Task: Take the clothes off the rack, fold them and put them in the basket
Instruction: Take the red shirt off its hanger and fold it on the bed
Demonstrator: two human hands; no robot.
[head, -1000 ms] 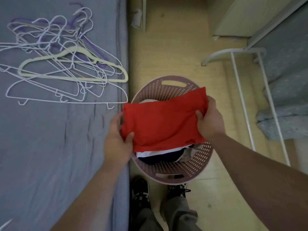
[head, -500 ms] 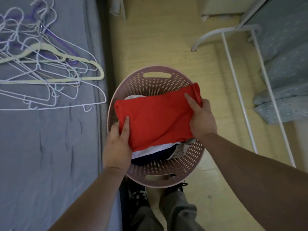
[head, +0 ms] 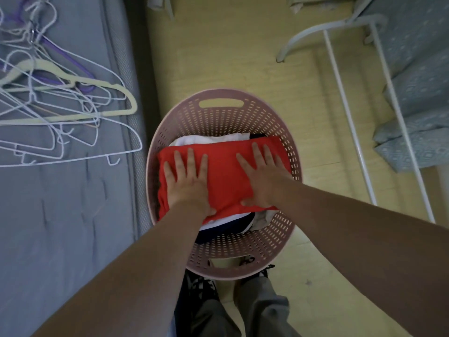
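Pressing flat, we rest our left grip [head: 188,183] and right grip [head: 261,178] side by side on the folded red garment [head: 226,176], fingers straight and spread, curled round nothing. Under both grips the garment tops a pile of white and dark clothes [head: 211,139] inside the pink slotted basket [head: 218,117] on the yellowish floor [head: 218,57]. Left of the left grip lies a grey bed [head: 60,227] strewn with hangers [head: 80,81]; right of the right grip stands a white rack [head: 349,117].
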